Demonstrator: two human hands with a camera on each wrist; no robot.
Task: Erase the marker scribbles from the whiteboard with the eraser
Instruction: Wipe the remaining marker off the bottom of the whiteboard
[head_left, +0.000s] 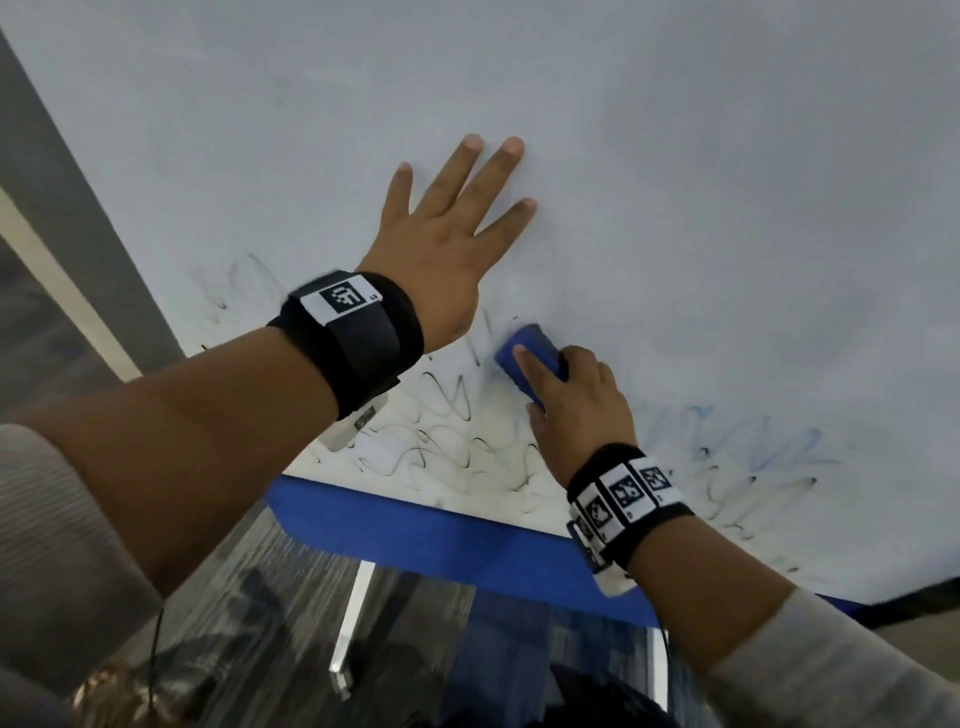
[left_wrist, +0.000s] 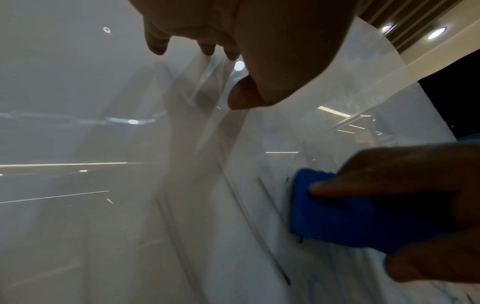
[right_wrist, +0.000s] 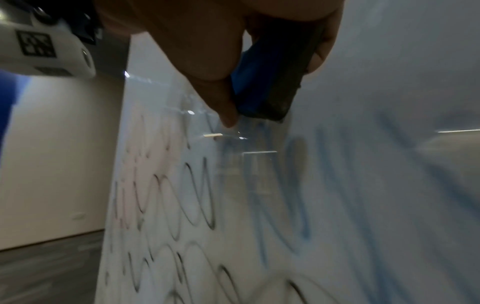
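- Eraser (head_left: 530, 358): blue block, held by right hand (head_left: 576, 410) against the whiteboard (head_left: 675, 182), just above the black scribbles (head_left: 447, 447) and left of the blue scribbles (head_left: 753, 447).
- Grip: right hand is closed round the eraser. Index finger (head_left: 535, 366) lies along its back, thumb on one long side, other fingers on the far side. Right wrist view shows the dark felt face (right_wrist: 283, 82) turned toward the board.
- Left hand (head_left: 441, 249): flat, fingers spread, pressed on clean board above the eraser. Holds nothing; judged to be bracing the board.
- Handling, judged: eraser looks light and rigid in the body, with a soft felt pad. No breakage risk. Felt should drag on the glossy surface, not skate.
- Hold point: the long sides with a finger on the back looks right; it puts pressure flat through the pad. Tilt onto an edge and only a strip wipes.
- Board: glossy, reflective, looks stiff. Its stand isn't clear from these views, so the bracing hand makes sense if it can shift under a push.
- Status, judged: upper board mostly clean with faint ghost marks. Black loops near the blue bottom edge (head_left: 415, 525) and the blue marks at right remain.
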